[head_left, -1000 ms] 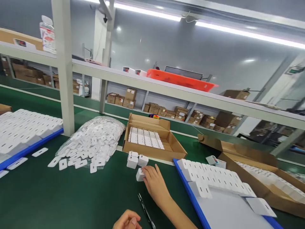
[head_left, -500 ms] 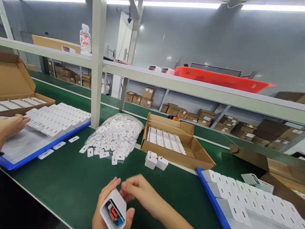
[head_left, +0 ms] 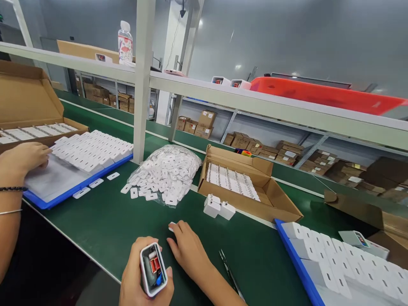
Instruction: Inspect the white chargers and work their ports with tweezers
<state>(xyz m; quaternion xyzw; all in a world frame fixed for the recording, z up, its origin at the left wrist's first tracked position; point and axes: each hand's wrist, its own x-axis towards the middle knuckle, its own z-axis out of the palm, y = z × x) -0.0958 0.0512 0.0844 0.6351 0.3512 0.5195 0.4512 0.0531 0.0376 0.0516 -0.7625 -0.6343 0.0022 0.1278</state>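
Note:
My left hand (head_left: 134,272) is closed around a white plastic housing (head_left: 153,293). The housing's open end tilts up toward me, showing red, blue and white electronic parts inside. My right hand (head_left: 188,250) is low over the green bench, to the right of the housing. Its thumb and fingers are apart, and a small white patch shows at one fingertip; I cannot tell what that is. A pair of tweezers (head_left: 231,276) lies beside my right forearm. Beyond my hands, a plastic bag of white end plates (head_left: 172,170) spills some onto the bench.
Two small white blocks (head_left: 219,208) stand before an open carton (head_left: 280,204) of white parts. Blue-edged trays of white housings lie right (head_left: 299,263) and left (head_left: 95,172), where another person's hand (head_left: 28,157) works. A shelf beam (head_left: 223,91) and post (head_left: 143,85) rise ahead.
My right hand has moved away from the housing, down toward the bench. My left hand has turned the housing more upright. The tweezers have come into view as the camera shifted.

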